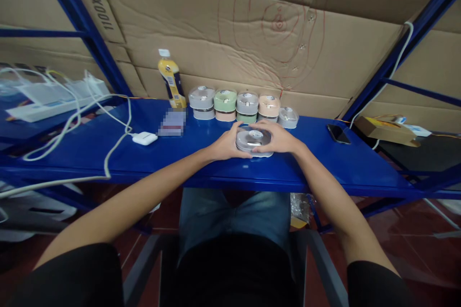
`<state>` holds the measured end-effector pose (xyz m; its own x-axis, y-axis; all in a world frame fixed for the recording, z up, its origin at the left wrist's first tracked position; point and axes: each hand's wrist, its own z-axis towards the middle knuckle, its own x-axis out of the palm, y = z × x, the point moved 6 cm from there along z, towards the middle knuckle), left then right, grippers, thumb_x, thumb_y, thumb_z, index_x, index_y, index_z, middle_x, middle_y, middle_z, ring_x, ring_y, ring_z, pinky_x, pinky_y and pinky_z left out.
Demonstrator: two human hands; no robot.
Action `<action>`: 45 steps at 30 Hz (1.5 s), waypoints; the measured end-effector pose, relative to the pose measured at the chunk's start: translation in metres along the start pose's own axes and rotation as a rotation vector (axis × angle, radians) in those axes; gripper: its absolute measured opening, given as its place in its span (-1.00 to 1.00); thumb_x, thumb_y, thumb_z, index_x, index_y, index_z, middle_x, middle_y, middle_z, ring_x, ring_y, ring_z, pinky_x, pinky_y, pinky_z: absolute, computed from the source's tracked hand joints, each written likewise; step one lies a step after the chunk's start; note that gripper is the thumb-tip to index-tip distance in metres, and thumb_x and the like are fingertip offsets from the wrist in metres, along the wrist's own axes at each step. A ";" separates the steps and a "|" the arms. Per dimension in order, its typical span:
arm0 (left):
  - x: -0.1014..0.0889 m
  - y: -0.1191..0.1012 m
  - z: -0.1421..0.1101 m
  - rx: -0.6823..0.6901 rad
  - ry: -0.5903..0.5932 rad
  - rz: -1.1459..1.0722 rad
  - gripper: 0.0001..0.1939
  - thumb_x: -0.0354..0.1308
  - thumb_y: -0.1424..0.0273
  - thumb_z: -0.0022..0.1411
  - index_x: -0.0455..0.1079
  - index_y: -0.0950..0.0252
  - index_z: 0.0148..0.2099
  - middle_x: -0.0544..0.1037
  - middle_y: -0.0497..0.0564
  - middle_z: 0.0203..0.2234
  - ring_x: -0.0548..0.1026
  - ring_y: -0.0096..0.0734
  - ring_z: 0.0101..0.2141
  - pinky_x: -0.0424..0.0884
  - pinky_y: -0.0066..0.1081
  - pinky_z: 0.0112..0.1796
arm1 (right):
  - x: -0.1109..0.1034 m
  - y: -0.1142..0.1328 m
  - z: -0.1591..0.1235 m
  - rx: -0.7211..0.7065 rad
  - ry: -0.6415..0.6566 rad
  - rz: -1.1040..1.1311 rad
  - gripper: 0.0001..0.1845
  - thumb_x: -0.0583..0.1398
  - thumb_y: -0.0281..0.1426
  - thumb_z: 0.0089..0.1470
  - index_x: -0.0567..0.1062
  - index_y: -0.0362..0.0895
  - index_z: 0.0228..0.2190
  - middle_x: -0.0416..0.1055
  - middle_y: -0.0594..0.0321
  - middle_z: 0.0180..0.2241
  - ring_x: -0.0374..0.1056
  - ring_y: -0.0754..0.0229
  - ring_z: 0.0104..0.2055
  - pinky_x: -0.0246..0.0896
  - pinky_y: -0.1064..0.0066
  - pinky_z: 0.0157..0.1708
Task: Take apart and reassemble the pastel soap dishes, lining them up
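A small rounded grey box with a clear lid (254,141) sits at the front middle of the blue shelf, with a round sticker on its top. My left hand (226,145) is closed around its left side, and my right hand (281,138) grips its right side. Thumbs are at the near side and fingers reach over the far rim. Just behind stands a row of similar boxes stacked in pairs: a grey box (201,98), a green box (225,100), another grey box (247,102) and a peach box (269,105) on top. A lone grey box (288,118) ends the row.
Left of the row stand a yellow bottle (172,79) and a blurred-out packet (172,122). A white earphone case (144,138) lies beside a white cable (117,148). To the right are a phone (338,134) and an open carton (385,132). A cardboard wall (201,24) closes the back.
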<state>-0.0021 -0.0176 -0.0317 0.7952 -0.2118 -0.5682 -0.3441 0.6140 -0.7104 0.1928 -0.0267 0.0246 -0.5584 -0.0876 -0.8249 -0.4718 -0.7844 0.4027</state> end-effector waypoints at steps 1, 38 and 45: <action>0.001 0.002 0.000 -0.004 0.000 -0.010 0.45 0.69 -0.05 -0.13 0.01 0.27 0.61 0.42 0.46 0.41 0.40 0.47 0.43 0.35 0.35 0.37 | 0.003 -0.001 0.000 0.001 0.015 -0.006 -0.02 0.54 0.11 -0.01 0.58 0.02 0.35 0.58 0.01 0.17 0.54 -0.20 0.17 0.43 -0.15 0.27; 0.004 -0.012 -0.008 -0.056 0.147 0.333 -0.06 0.30 -0.10 0.32 0.16 0.27 0.53 0.51 0.31 0.30 0.49 0.25 0.34 0.42 0.11 0.33 | -0.121 -0.170 -0.097 1.325 -0.441 -0.473 0.00 0.36 0.19 0.18 0.47 -0.28 0.35 0.35 -0.56 0.36 0.41 -0.53 0.37 0.37 -0.19 0.24; 0.003 -0.012 -0.008 -0.059 0.139 0.328 -0.05 0.30 -0.11 0.30 0.18 0.27 0.53 0.51 0.31 0.30 0.49 0.25 0.35 0.40 0.10 0.36 | -0.115 -0.155 -0.084 1.100 -0.499 -0.589 -0.22 -0.05 -0.05 0.51 0.40 -0.43 0.36 0.35 -0.54 0.37 0.29 -0.46 0.45 0.20 -0.19 0.41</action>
<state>0.0006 -0.0319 -0.0283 0.5636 -0.1149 -0.8180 -0.6010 0.6223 -0.5015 0.3875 0.0533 0.0243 -0.1604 0.5060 -0.8475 -0.8936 0.2901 0.3424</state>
